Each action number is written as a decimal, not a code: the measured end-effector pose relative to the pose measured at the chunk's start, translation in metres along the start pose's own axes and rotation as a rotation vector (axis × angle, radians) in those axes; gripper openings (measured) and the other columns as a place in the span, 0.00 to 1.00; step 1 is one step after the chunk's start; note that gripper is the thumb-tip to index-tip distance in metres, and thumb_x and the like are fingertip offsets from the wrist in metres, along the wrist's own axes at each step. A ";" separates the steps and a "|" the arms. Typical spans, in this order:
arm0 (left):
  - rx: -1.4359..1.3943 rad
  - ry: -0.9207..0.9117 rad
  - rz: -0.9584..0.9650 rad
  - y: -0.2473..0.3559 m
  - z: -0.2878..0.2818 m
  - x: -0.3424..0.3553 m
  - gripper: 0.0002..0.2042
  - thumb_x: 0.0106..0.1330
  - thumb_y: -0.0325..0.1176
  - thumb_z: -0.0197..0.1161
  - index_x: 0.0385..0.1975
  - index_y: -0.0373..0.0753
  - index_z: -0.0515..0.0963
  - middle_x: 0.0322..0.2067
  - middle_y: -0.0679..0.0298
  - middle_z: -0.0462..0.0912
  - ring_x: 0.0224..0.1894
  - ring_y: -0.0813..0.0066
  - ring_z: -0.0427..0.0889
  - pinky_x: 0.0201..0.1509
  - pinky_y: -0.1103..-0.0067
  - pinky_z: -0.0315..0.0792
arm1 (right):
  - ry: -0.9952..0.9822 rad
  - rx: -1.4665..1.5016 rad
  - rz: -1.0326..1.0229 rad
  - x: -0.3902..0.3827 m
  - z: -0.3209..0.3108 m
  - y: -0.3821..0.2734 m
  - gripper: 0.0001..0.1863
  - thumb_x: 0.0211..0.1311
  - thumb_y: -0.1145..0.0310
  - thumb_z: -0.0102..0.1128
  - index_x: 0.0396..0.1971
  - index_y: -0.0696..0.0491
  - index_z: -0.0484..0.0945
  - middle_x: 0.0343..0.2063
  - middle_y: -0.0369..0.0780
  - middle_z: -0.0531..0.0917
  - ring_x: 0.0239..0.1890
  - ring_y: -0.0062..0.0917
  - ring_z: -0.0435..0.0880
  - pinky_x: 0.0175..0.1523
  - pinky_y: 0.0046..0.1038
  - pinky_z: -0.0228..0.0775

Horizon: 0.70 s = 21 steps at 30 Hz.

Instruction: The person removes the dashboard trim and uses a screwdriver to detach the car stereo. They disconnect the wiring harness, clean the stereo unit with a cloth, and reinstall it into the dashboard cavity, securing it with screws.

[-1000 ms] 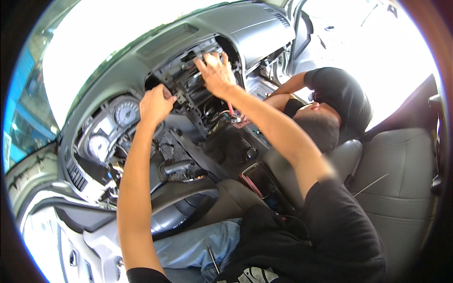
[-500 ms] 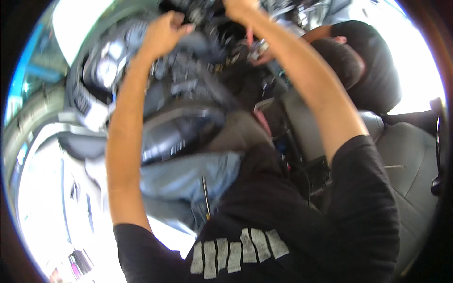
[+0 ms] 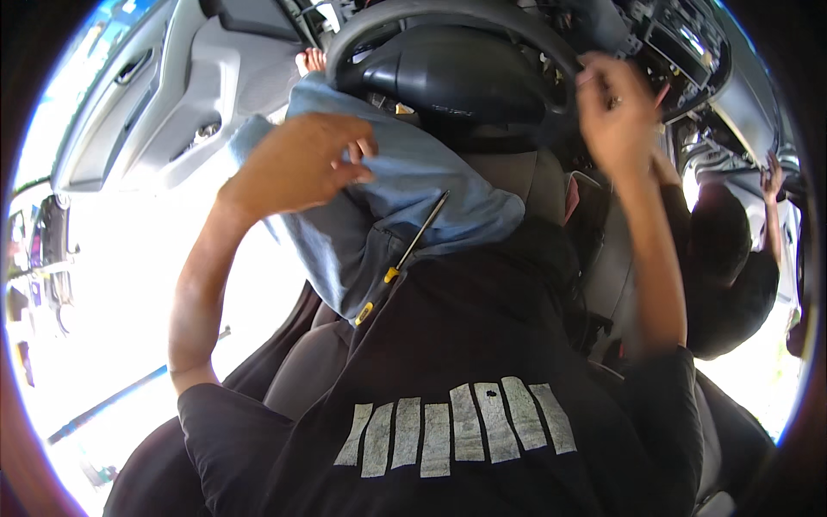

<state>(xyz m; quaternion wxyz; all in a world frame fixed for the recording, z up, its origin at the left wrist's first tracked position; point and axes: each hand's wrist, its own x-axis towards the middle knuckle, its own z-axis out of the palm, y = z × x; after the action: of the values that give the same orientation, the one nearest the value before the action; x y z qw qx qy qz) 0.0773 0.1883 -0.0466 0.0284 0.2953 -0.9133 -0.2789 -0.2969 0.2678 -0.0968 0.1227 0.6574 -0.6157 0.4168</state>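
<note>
My left hand [image 3: 301, 164] hovers over my jeans [image 3: 465, 207] with its fingers loosely bent, a gap between them and the thumb. Nothing shows in it. A screwdriver [image 3: 393, 272] with a yellow and black handle lies across my lap, its shaft pointing toward the wheel. In front of me is a black steering wheel [image 3: 465, 65]. My right hand [image 3: 616, 112] is raised by the right side of its rim, the fingers curled and smeared by motion. Whether it touches the rim or holds something small, I cannot make out.
An open car door [image 3: 155, 103] stands at the left. On the far right the dashboard is partly stripped, with a rectangular opening [image 3: 680, 52] and bare wiring around it. Another person [image 3: 724, 258] in black leans in at the right, one hand [image 3: 772, 177] raised.
My view has swung back from the dashboard, so the steering wheel now shows whole. Both hands have drawn back from the dashboard, the left to above my lap, the right beside the rim.
</note>
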 end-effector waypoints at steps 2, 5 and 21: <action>0.002 -0.108 0.042 -0.012 0.024 -0.008 0.09 0.59 0.27 0.71 0.37 0.35 0.81 0.37 0.56 0.86 0.42 0.56 0.86 0.46 0.66 0.77 | -0.177 0.084 -0.294 -0.018 0.019 -0.053 0.08 0.52 0.76 0.67 0.33 0.50 0.82 0.34 0.37 0.80 0.39 0.33 0.84 0.43 0.35 0.76; 0.015 -0.185 0.065 -0.024 0.056 -0.019 0.09 0.58 0.25 0.70 0.37 0.35 0.81 0.37 0.55 0.86 0.45 0.54 0.85 0.49 0.65 0.77 | -0.484 0.263 -0.504 -0.067 0.042 -0.120 0.05 0.53 0.74 0.65 0.31 0.51 0.82 0.37 0.37 0.81 0.40 0.32 0.82 0.47 0.32 0.74; -0.284 0.006 0.408 -0.044 0.142 -0.039 0.19 0.52 0.19 0.66 0.47 0.32 0.79 0.45 0.52 0.84 0.50 0.52 0.85 0.51 0.63 0.80 | -1.024 0.445 0.038 -0.097 0.014 -0.102 0.15 0.49 0.66 0.81 0.30 0.54 0.80 0.26 0.38 0.77 0.29 0.25 0.78 0.37 0.28 0.67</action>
<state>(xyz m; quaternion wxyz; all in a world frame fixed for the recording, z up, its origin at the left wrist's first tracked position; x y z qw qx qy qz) 0.1014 0.2505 -0.1849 0.1280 0.0987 -0.9055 -0.3923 -0.1877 0.3484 -0.1372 -0.3412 0.7749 -0.5054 0.1662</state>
